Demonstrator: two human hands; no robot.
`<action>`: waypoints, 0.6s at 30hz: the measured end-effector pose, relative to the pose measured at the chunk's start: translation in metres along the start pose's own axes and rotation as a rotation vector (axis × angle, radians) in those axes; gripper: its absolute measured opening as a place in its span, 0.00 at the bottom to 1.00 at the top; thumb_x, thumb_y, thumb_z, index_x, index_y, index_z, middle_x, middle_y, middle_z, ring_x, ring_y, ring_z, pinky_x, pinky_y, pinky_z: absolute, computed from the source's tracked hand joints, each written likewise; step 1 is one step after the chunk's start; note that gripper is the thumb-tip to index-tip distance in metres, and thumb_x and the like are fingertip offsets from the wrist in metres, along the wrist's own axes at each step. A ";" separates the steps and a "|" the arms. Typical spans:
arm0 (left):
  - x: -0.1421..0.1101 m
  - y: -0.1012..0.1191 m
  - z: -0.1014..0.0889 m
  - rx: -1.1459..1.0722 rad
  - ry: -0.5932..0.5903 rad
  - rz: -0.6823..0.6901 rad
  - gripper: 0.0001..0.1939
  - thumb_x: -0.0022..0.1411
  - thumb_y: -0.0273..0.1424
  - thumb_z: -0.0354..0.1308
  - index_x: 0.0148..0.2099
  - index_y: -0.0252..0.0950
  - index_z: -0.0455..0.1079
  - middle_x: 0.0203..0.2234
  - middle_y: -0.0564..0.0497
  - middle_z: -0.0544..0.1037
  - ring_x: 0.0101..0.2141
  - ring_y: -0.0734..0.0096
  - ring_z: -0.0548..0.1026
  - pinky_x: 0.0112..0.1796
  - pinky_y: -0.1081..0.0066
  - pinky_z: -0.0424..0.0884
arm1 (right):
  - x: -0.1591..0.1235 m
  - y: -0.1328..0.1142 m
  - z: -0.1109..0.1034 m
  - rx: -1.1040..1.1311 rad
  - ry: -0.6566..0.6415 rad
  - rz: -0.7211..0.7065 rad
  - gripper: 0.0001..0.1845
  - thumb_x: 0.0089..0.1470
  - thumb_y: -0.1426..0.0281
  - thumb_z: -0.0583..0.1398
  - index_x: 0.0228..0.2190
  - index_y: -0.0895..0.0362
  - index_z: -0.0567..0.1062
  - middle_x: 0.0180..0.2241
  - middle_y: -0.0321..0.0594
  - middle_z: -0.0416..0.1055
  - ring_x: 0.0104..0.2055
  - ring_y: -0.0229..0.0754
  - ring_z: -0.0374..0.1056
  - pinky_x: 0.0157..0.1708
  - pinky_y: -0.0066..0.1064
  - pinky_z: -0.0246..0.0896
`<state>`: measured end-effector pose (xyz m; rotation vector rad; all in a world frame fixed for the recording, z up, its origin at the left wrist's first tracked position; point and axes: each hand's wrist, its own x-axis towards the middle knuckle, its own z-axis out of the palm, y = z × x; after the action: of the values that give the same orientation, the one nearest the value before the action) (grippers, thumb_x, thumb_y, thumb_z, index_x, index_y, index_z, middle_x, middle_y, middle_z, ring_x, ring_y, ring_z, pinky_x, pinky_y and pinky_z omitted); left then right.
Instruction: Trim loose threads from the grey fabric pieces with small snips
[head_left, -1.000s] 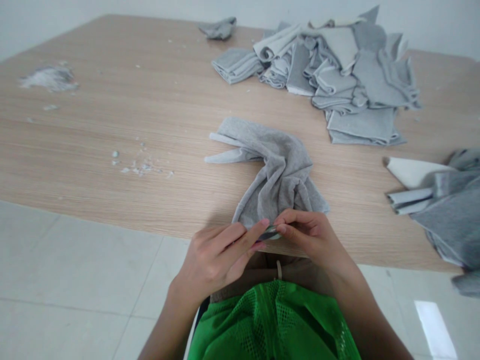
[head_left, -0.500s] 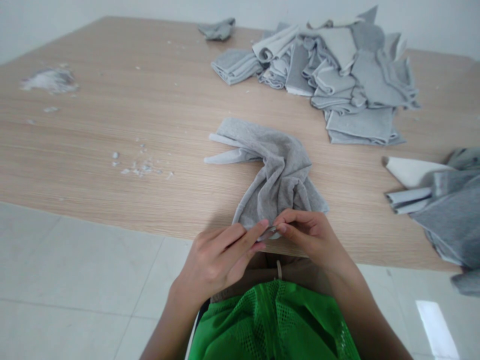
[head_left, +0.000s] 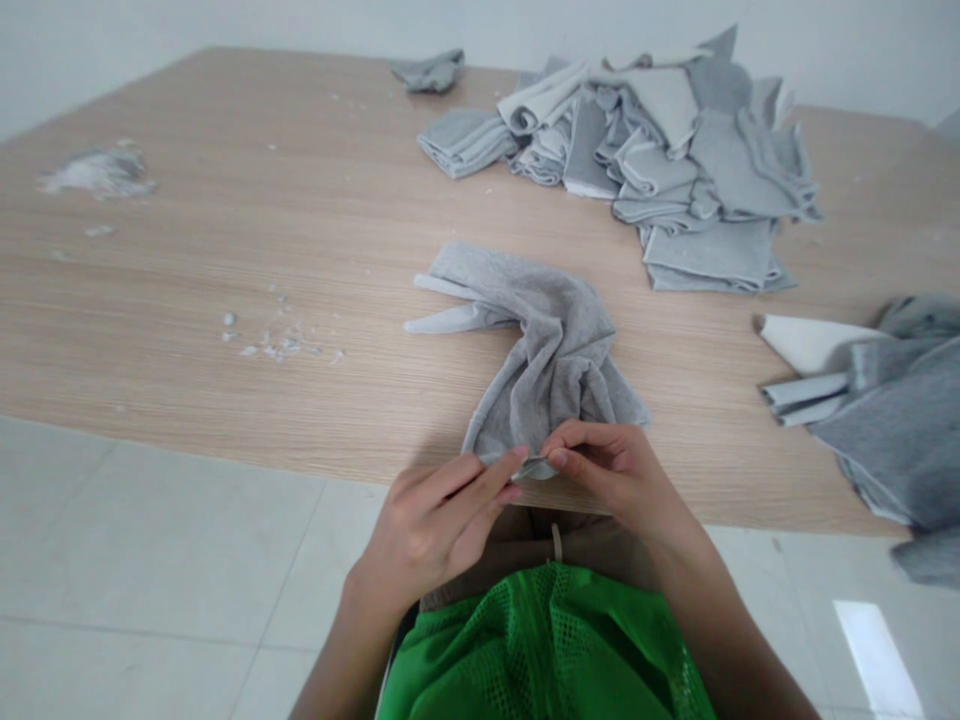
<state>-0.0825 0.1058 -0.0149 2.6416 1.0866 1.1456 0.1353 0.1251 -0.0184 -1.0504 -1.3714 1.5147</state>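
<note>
A crumpled piece of grey fabric (head_left: 544,340) lies at the table's front edge, its pale edges splayed toward the left. My left hand (head_left: 442,515) is closed, pinching the near edge of this cloth between thumb and fingers. Close beside it, my right hand (head_left: 615,470) pinches the same edge with thumb and forefinger. A short stretch of the edge shows between the two sets of fingertips. Whether something small is also in the fingers, I cannot make out.
A heap of folded grey and white fabric pieces (head_left: 675,150) lies at the back right. More grey cloth (head_left: 885,410) hangs over the right front edge. One small grey piece (head_left: 431,72) sits at the back. Lint (head_left: 101,172) and scraps (head_left: 285,345) lie on the left of the wooden table (head_left: 225,240).
The view has shifted slightly. My fingertips have drawn a little apart along the cloth's edge, and both hands keep their pinch.
</note>
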 end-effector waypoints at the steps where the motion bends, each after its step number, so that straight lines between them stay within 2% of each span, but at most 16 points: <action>1: 0.000 0.000 0.000 0.000 0.001 -0.004 0.17 0.66 0.24 0.61 0.56 0.31 0.72 0.31 0.51 0.78 0.27 0.75 0.75 0.26 0.73 0.69 | 0.000 0.000 0.000 -0.006 0.002 -0.002 0.10 0.57 0.61 0.65 0.31 0.56 0.80 0.30 0.37 0.77 0.34 0.39 0.70 0.35 0.30 0.63; 6: -0.001 0.001 0.000 -0.016 0.016 -0.042 0.17 0.67 0.26 0.60 0.58 0.34 0.72 0.29 0.52 0.77 0.24 0.78 0.74 0.25 0.75 0.69 | -0.001 0.000 0.001 -0.009 0.010 0.000 0.11 0.57 0.61 0.65 0.30 0.56 0.80 0.30 0.37 0.77 0.34 0.39 0.70 0.35 0.30 0.62; 11: -0.003 0.003 0.000 -0.178 0.042 -0.144 0.16 0.67 0.24 0.59 0.56 0.35 0.74 0.30 0.52 0.78 0.25 0.79 0.73 0.25 0.78 0.70 | -0.001 0.001 0.002 0.008 0.040 0.003 0.10 0.56 0.61 0.66 0.30 0.55 0.79 0.29 0.37 0.76 0.33 0.39 0.69 0.33 0.30 0.62; 15: -0.010 0.002 -0.003 -0.223 0.117 -0.241 0.18 0.65 0.23 0.61 0.56 0.39 0.75 0.31 0.52 0.79 0.25 0.79 0.73 0.25 0.78 0.70 | -0.002 0.002 0.002 -0.003 0.032 0.002 0.11 0.56 0.60 0.65 0.30 0.56 0.79 0.29 0.38 0.76 0.34 0.40 0.69 0.34 0.30 0.63; 18: -0.022 -0.009 -0.018 -0.117 0.247 -0.279 0.21 0.63 0.22 0.62 0.57 0.43 0.75 0.35 0.52 0.82 0.28 0.76 0.76 0.27 0.76 0.72 | -0.002 0.004 0.002 -0.007 0.023 -0.009 0.11 0.57 0.61 0.65 0.30 0.56 0.79 0.30 0.38 0.77 0.35 0.40 0.71 0.36 0.30 0.64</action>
<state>-0.1098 0.0949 -0.0184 2.2158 1.3307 1.4459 0.1341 0.1223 -0.0218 -1.0610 -1.3649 1.4881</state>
